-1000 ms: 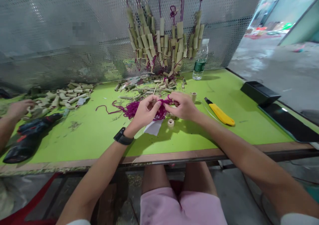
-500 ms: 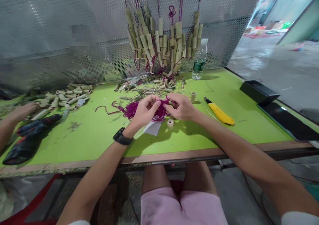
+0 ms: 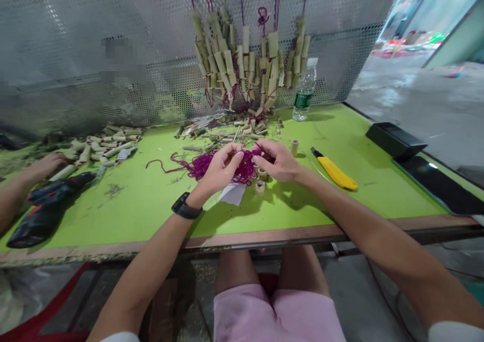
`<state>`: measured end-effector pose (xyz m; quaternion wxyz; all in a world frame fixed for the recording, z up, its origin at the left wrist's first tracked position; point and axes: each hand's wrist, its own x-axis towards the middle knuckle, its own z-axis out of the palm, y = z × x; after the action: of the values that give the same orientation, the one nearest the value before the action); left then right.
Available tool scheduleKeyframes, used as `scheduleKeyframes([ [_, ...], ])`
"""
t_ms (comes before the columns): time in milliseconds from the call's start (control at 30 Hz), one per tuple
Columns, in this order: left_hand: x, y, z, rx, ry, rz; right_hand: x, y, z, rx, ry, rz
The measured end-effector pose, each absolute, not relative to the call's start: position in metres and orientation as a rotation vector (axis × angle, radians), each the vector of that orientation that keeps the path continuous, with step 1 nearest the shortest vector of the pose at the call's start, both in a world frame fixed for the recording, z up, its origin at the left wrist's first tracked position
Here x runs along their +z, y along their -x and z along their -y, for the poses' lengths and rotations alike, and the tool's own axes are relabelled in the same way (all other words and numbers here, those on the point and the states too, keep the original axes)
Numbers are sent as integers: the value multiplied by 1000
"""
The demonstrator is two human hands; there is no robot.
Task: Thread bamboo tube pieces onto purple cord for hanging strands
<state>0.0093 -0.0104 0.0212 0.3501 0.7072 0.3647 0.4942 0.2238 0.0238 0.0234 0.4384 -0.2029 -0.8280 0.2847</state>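
A tangled heap of purple cord [image 3: 199, 167] lies on the green table, one loose end trailing left. My left hand [image 3: 223, 166] pinches part of the cord between thumb and fingers, a thin stick poking up beside its fingertips. Just to the right, my right hand [image 3: 278, 161] is closed on the same purple cord. Below the hands are a white paper scrap [image 3: 232, 194] and a short bamboo ring [image 3: 260, 186], with more small pieces partly hidden by my right hand. A bamboo tube [image 3: 294, 148] stands upright beyond my right hand.
A yellow knife [image 3: 338, 174], black box [image 3: 396, 139] and phone [image 3: 438, 183] lie right. Behind are a bottle [image 3: 303, 97], bamboo scraps and hanging bamboo strings [image 3: 247, 62]. Left: a drill [image 3: 45, 206], a bamboo pile [image 3: 108, 145] and another person's hand [image 3: 49, 165].
My right hand's fingers have shifted slightly on the cord, and small bamboo pieces now show beneath them. The other person's hand has moved slightly right. The view has shifted a little.
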Motion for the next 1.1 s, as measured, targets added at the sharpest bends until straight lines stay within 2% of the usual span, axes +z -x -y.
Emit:
scheduleKeyframes([
  [600,15,-10,2,1371,-1692,-880,11,-222,-34,475,539,2221],
  [900,5,-7,-3,1277,-1570,-846,7,-227,-39,139,380,2312],
  [1100,7,-8,-2,1253,-1592,-891,8,-224,-33,207,496,2308],
])
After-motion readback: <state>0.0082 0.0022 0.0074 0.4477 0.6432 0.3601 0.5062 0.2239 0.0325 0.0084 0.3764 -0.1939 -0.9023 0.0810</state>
